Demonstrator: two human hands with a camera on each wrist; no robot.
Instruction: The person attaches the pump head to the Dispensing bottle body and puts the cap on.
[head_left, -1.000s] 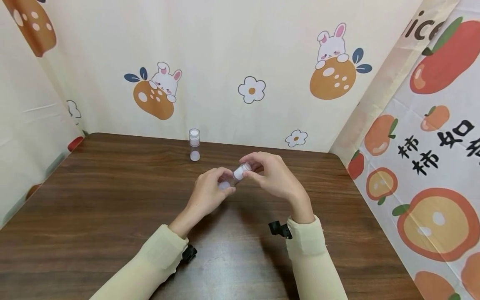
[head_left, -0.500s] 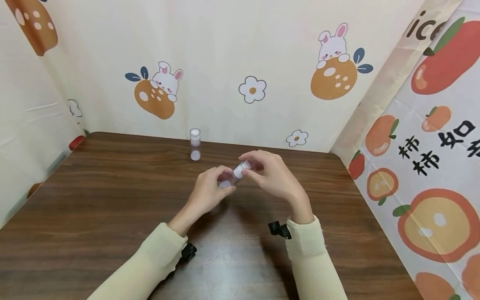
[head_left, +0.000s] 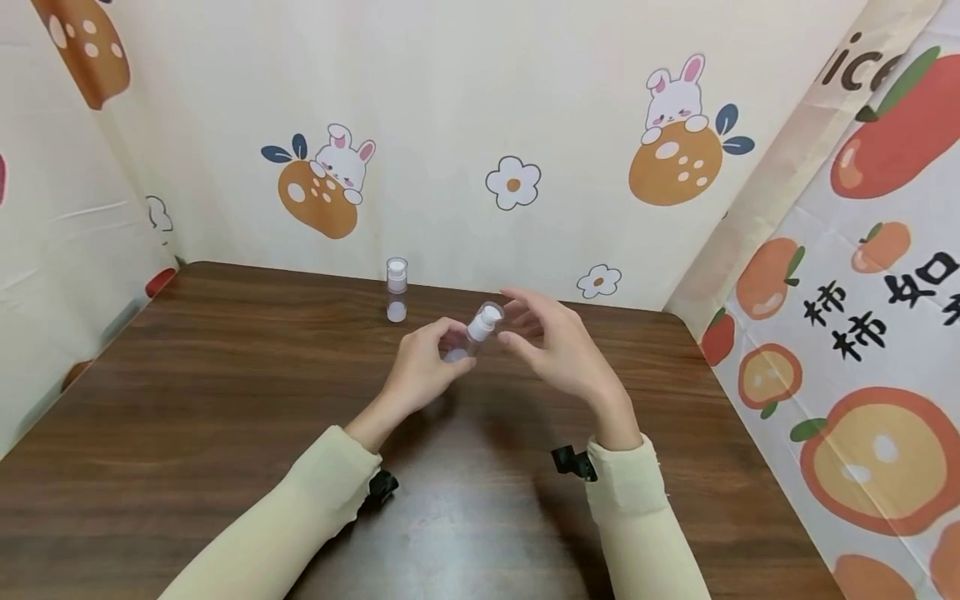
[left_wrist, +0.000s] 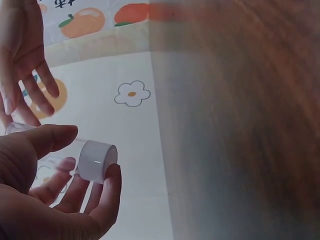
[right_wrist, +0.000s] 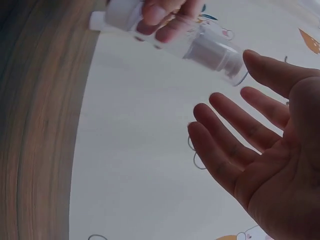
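My left hand point(head_left: 423, 367) grips a small clear pump bottle point(head_left: 483, 323) with a white pump top under a transparent cap, tilted up to the right above the table. In the left wrist view its white base point(left_wrist: 96, 161) lies between thumb and curled fingers. My right hand point(head_left: 558, 342) is just right of the cap, fingers spread and holding nothing. The right wrist view shows the capped end point(right_wrist: 217, 55) close to the right thumb tip, the palm below it bare. A second pump bottle point(head_left: 397, 290) of the same look stands upright at the table's back.
The brown wooden table point(head_left: 247, 400) reaches back to a patterned curtain point(head_left: 442, 125) with rabbits, fruit and flowers. Another printed cloth point(head_left: 825, 358) hangs along the right side. Small black devices sit at both sleeve cuffs.
My right hand has let go of the bottle's capped end and drawn off to the right, its fingers spreading. The left hand keeps its hold on the bottle. The view has shifted slightly.
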